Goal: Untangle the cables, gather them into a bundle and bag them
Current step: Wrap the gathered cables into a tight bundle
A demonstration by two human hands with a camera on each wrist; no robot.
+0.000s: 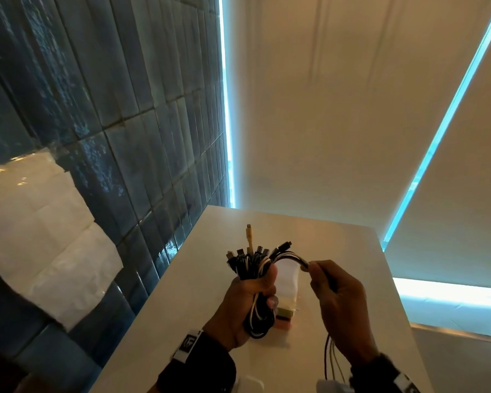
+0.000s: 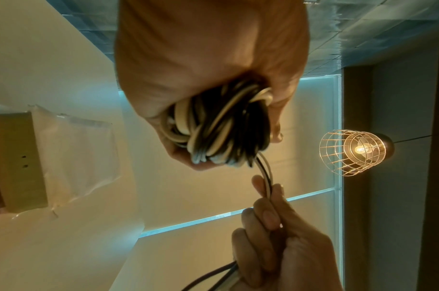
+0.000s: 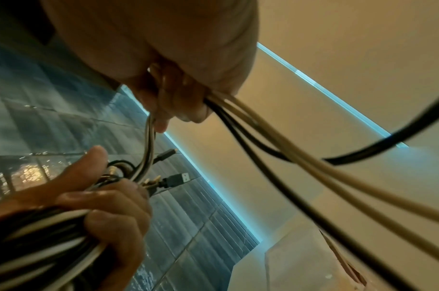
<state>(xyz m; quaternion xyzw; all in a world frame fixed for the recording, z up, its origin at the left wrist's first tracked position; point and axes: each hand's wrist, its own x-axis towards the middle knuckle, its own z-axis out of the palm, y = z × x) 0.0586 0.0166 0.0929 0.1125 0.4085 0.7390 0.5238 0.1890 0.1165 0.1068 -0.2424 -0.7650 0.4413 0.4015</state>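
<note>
A bundle of black and white cables (image 1: 254,268) is gripped upright in my left hand (image 1: 248,296) above the white table (image 1: 182,321), plug ends fanning out at the top. Several loose strands (image 1: 291,256) arch from the bundle to my right hand (image 1: 332,293), which grips them; their tails (image 1: 330,355) hang below it. The left wrist view shows the coiled bundle (image 2: 218,128) in my left hand (image 2: 208,69) and the right hand (image 2: 275,226) around the strands. In the right wrist view the strands (image 3: 300,157) leave my right hand (image 3: 178,82) and the bundle (image 3: 51,236) sits in the left hand (image 3: 106,208). A clear plastic bag (image 1: 288,282) lies on the table behind the hands.
A small stack of yellow and pink blocks (image 1: 285,316) lies on the table under the bag. A dark tiled wall (image 1: 125,109) runs along the left with white paper (image 1: 40,236) taped on it. Roller blinds (image 1: 352,109) hang behind. A caged lamp (image 2: 353,151) hangs overhead.
</note>
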